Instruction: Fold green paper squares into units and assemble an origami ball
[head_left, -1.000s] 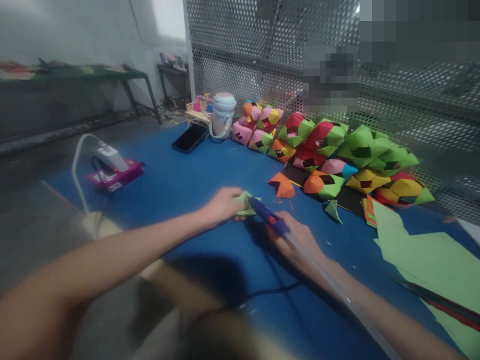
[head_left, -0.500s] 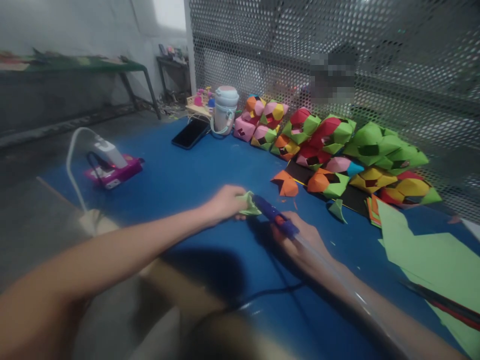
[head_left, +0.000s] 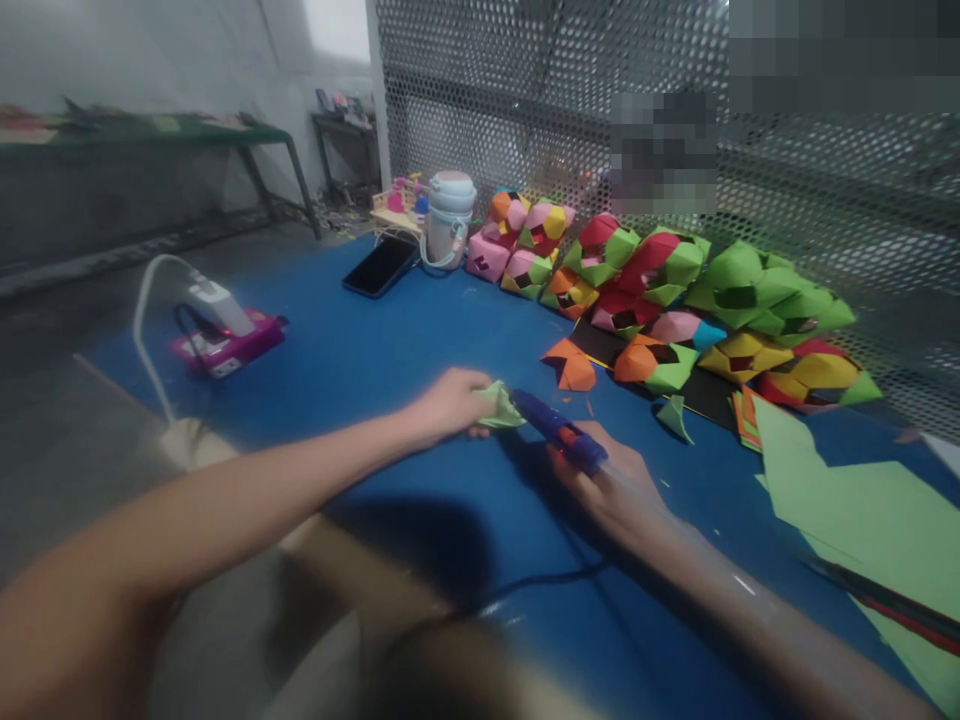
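Pinched grn paper [head_left: 498,404] w/ L hand [head_left: 451,403], prob. to steady.
Gripped glue gun [head_left: 546,419] nr it w/ R hand [head_left: 611,484], prob. to aim.

R hand [head_left: 606,495] partly hidden behind glue gun [head_left: 556,428]; grn sheets [head_left: 885,515] cut @ R edge; bkgd tbl [head_left: 217,133] blurry.

Phone [head_left: 381,267], green sheets [head_left: 892,520] on blue surface [head_left: 345,350]
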